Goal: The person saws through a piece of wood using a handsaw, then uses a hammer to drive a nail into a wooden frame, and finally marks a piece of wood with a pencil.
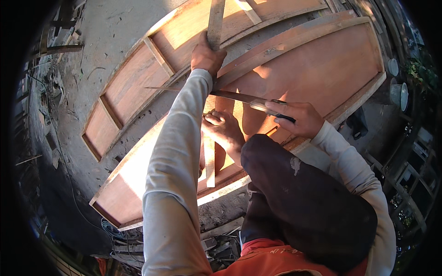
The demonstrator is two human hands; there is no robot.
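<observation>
My right hand point(297, 118) is closed round the handle of a handsaw point(237, 96). The thin blade points left and passes under my left wrist, with its tip showing beyond the sleeve. Further up, my left hand point(208, 56) grips a narrow wooden strip point(215, 23) that runs from the top edge down toward me. My bare foot point(224, 131) presses by the strip's lower part, on a plywood panel point(317, 69) framed with wooden battens. The blade crosses the strip just below my left hand; my forearm hides part of that crossing, so I cannot tell how deep the blade sits.
A second framed plywood panel point(133, 83) with cross battens lies beyond the first on the grey floor point(110, 27). Metal cans point(398, 94) stand at the right. Scrap wood point(221, 244) and a coiled cable point(112, 228) lie near the lower edge.
</observation>
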